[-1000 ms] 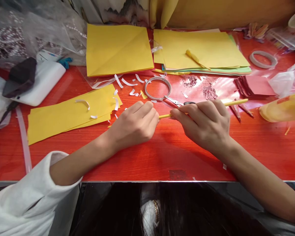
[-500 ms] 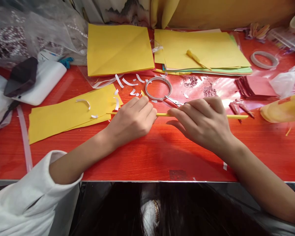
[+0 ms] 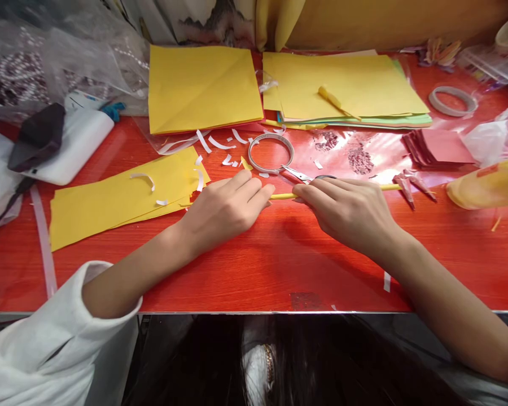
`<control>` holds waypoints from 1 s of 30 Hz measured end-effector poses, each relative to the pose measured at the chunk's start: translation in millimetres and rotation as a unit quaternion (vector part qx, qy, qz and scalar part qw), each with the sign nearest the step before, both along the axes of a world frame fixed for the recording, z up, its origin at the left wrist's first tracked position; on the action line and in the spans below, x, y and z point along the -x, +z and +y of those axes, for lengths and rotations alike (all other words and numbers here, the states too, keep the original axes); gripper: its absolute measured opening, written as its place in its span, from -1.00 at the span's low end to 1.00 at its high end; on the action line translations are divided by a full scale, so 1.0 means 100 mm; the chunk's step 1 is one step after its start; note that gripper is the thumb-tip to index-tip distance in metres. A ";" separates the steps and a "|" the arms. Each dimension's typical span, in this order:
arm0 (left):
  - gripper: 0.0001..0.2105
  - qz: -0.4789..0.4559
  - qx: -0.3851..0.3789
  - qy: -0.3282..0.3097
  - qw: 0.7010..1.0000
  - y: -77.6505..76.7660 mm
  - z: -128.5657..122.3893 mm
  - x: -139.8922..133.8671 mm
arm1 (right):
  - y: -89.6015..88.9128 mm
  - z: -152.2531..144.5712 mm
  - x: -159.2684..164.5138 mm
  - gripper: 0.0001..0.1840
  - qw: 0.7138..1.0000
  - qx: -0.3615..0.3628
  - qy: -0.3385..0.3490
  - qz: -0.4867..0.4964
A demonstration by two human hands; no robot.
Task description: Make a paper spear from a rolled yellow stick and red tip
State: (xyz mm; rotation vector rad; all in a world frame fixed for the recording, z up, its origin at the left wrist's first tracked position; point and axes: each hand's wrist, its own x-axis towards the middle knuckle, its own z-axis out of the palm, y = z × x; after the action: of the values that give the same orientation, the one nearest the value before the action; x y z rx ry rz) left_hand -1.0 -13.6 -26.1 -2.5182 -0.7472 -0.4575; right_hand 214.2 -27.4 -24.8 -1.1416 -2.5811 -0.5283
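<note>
Currently, both hands grip one thin, yellow, straight rod, apparently rolled paper (image 3: 283, 196), held roughly level above the red, wood-grained worktop (image 3: 254, 265). The left hand (image 3: 228, 206) has its fingers closed together over the rod, whose thin tip pokes out beside the stack of long yellow paper strips (image 3: 118, 197). The right hand (image 3: 349, 214) pinches it between thumb and forefinger, the other fingers lying close together along it; the far end reaches towards two small, dark-red, pointed cones (image 3: 405, 192), though contact cannot be told. A short stretch of rod shows between the hands. Just beyond the right hand lie metal scissors with dark handles (image 3: 298, 176), partly covered by it, their tips at a narrow, pale tape ring (image 3: 265, 170). Curled white paper scraps (image 3: 203, 141) lie left of the ring.
</note>
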 end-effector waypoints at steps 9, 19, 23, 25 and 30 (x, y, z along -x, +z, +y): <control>-0.82 -0.060 0.040 0.001 0.997 -0.01 -0.03 0.01 | 0.01 -0.03 0.01 -0.76 0.998 0.067 -0.004 0.022; -0.82 -0.171 0.201 0.012 0.965 0.01 -0.04 0.00 | 0.06 -0.02 -0.03 -0.84 0.998 0.048 0.010 0.032; -0.84 -0.215 0.252 0.009 0.943 0.05 -0.03 -0.01 | 0.10 -0.02 -0.04 -0.84 0.998 -0.009 -0.004 0.064; -0.83 -0.229 0.269 0.002 0.936 0.07 -0.03 -0.02 | 0.11 -0.03 -0.04 -0.82 0.997 -0.013 -0.005 0.081; -0.80 -0.248 0.299 -0.012 0.922 0.13 -0.05 -0.04 | 0.13 -0.02 -0.06 -0.83 0.996 0.011 0.000 0.094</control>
State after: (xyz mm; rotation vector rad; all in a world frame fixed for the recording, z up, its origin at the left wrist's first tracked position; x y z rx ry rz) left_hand 2.7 -19.0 -13.6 -3.0064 -1.1904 -1.0361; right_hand 220.2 -29.1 -11.8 -1.1409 -2.4311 -0.3748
